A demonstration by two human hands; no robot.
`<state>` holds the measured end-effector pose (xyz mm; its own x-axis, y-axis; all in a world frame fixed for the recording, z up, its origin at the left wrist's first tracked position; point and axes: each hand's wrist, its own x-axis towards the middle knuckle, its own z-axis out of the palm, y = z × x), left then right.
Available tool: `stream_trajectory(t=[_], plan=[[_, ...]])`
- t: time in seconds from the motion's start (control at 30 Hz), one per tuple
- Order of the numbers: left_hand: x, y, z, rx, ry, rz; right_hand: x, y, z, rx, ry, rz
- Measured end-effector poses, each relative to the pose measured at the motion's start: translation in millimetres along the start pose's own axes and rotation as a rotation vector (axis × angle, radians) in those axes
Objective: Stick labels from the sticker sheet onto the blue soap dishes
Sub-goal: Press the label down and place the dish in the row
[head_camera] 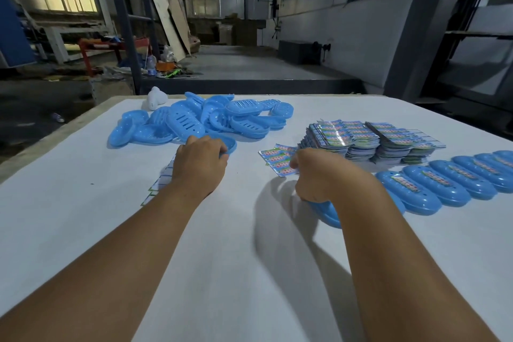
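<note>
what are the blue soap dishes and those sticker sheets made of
Soap dishes: apparently moulded plastic, uniform blue with a soft sheen and clean slots. Sticker sheets: likely glossy coated paper or film; the top of the stack throws white glare.

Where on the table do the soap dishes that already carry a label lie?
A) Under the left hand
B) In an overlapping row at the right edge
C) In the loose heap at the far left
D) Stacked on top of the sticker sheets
B: the labelled soap dishes lie in an overlapping row along the right, each with a colourful strip on top, while the heap of soap dishes at the far left shows no labels.
</note>
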<state>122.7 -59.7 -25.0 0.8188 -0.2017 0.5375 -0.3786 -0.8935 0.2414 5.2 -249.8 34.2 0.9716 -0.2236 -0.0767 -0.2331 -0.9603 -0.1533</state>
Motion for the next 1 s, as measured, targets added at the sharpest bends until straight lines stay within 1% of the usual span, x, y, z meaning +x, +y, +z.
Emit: stream_trajectory(t=[0.13, 0.2, 0.23, 0.3, 0.37, 0.4, 0.47, 0.53, 0.57, 0.6, 0.63, 0.67, 0.73, 0.77, 0.8, 0.87, 0.93, 1.0], plan=[[-5, 7, -13, -0.095, 0.154, 0.011, 12, -4, 8, 0.105, 0.13, -0.039], [-9, 10, -20, -0.227, 0.203, -0.036, 20, -8, 13, 0.177, 0.202, -0.108], [-11, 12, -24, -0.34, 0.203, -0.086, 22, -11, 16, 0.227, 0.223, -0.157], [-12, 14, -33, -0.662, 0.156, -0.235, 26, -17, 22, 0.304, 0.241, -0.255], [-14, 18, -42, -0.988, 0.055, -0.42, 29, -22, 27, 0.313, 0.244, -0.322], [-17, 21, -46, -1.114, -0.005, -0.49, 30, -22, 29, 0.328, 0.247, -0.343], [-25, 21, -51, -1.307, -0.085, -0.603, 30, -23, 29, 0.391, 0.252, -0.382], [-32, 15, -54, -1.396, -0.121, -0.664, 30, -24, 30, 0.423, 0.242, -0.412], [-36, 10, -55, -1.374, -0.136, -0.674, 30, -24, 31, 0.409, 0.228, -0.417], [-39, 6, -56, -1.289, -0.154, -0.669, 30, -25, 32, 0.383, 0.207, -0.418], [-42, 3, -58, -1.136, -0.169, -0.64, 29, -25, 32, 0.356, 0.179, -0.411], [-44, -1, -57, -0.929, -0.167, -0.578, 29, -24, 33, 0.333, 0.143, -0.401], [-50, -5, -55, -0.46, -0.096, -0.384, 28, -21, 32, 0.282, 0.069, -0.387], [-53, -4, -56, -0.323, -0.064, -0.272, 27, -20, 31, 0.254, 0.042, -0.391], [-55, -3, -57, -0.286, -0.062, -0.172, 26, -19, 31, 0.236, 0.019, -0.402], [-58, -3, -57, -0.332, -0.148, -0.037, 26, -18, 30, 0.227, -0.025, -0.427], [-56, -5, -53, -0.297, -0.279, 0.023, 25, -18, 29, 0.207, -0.068, -0.433], [-54, -7, -48, -0.266, -0.367, 0.051, 24, -16, 27, 0.222, -0.106, -0.398]])
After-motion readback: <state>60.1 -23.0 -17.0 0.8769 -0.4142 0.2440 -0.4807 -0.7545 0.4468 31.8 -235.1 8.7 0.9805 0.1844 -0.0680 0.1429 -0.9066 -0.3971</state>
